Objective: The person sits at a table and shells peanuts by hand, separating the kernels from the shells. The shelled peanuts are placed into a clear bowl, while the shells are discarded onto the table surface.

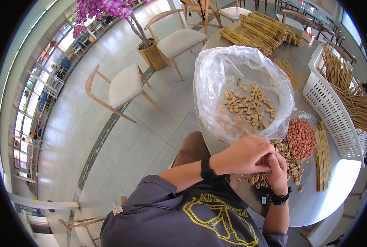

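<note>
My left hand (243,154) and my right hand (277,169) meet over the near part of the table, their fingertips pressed together. Whatever may be between the fingers is hidden by them. Under and beside the hands spreads a heap of empty peanut shells (293,168). Just beyond my left hand lies an open clear plastic bag (211,83) with whole unshelled peanuts (252,98) inside. A scalloped clear glass dish with shelled red-skinned peanuts (302,136) stands right of the bag, close to the shells.
Beside the dish lie flat bamboo slips (322,160) bearing writing. A white perforated plastic basket (331,108) holds thin brown sticks (347,89). Bundled bamboo slips (260,31), yellow rubber bands (289,77) and a tissue box (308,36) sit farther back. Chairs (126,86) stand left of the table.
</note>
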Motion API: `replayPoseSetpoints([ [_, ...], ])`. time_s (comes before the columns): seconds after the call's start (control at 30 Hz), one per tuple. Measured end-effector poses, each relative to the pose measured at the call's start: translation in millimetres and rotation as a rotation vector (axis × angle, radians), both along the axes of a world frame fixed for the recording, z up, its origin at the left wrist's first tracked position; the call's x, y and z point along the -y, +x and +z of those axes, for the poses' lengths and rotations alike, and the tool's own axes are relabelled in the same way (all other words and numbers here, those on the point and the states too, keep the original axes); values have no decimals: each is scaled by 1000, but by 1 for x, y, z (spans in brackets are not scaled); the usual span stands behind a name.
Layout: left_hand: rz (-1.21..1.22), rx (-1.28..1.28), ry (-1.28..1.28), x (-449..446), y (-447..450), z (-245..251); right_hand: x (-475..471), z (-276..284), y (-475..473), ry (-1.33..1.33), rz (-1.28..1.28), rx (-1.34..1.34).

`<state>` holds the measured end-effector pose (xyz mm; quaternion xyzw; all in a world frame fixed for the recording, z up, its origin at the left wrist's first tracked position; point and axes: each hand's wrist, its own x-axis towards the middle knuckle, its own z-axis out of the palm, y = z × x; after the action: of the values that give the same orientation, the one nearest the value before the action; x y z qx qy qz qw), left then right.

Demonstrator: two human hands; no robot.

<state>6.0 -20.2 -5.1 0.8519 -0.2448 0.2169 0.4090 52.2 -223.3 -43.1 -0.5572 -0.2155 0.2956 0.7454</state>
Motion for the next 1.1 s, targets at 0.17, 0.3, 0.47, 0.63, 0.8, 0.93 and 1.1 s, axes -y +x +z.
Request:
replayPoseSetpoints([
  [0.17,-6,-8,-13,2,1,2,-6,2,-3,90,-36,-41],
  [0.3,-2,-26,-14,0,1,4,-7,6,-4,-7,-87,5],
  [0.47,-7,-74,15,-2,1,8,-7,0,-4,8,-43,-16],
  [0.63,-52,-103,-7,1,1,9,-1,0,2,62,87,-8],
  [0.8,-25,-85,-25,5,1,7,-1,9,-2,5,49,-101],
  [0.93,-3,-99,-30,6,1,7,-1,10,-2,-22,36,-61],
  [1.1,-12,-109,-57,7,2,6,-1,8,-1,69,30,-40],
])
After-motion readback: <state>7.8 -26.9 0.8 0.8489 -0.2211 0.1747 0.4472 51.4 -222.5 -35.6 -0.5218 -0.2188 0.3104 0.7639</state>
